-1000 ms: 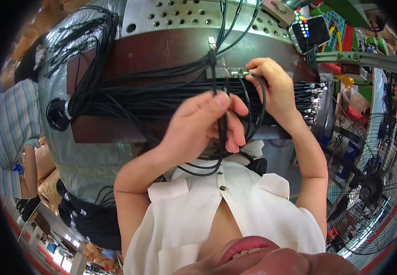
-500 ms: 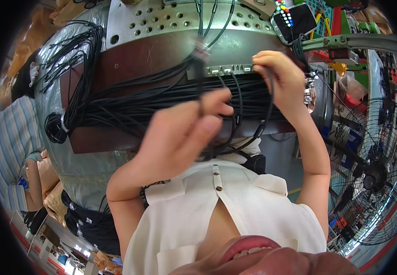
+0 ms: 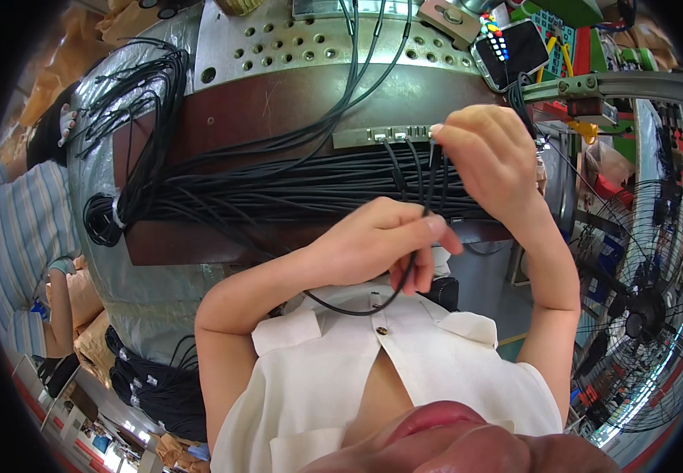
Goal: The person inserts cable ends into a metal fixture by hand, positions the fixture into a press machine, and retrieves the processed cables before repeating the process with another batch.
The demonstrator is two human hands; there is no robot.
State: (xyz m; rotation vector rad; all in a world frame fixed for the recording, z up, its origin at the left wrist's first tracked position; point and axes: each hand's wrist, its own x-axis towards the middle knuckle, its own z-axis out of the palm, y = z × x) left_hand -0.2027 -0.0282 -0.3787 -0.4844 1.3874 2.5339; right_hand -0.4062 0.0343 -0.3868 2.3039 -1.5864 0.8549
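In front of me a narrow metal bar [image 3: 348, 139] with a row of sockets lies on a dark brown board [image 3: 270, 102]. White plugs [image 3: 401, 137] sit in some of the sockets, with black leads running down from them. At the bar's right end my right hand [image 3: 493, 158] pinches the end of a black cable [image 3: 369, 313]; its fingertips hide where the end meets the bar. Lower down, my left hand [image 3: 401, 240] is closed loosely around the same cable, which loops below it. A thick bundle of black cables [image 3: 278, 189] stretches across the board.
Behind the board is a perforated metal plate [image 3: 278, 47]. A phone-like device [image 3: 515, 54] lies at the back right. A wire-caged fan [image 3: 641, 315] stands at the right. On the left is a person in a striped shirt [image 3: 34, 221]; more cables [image 3: 152, 386] hang below.
My left hand has come down and right, from near the bar to the hanging cable. The right hand has closed in on the bar's right end. The view has shifted slightly.
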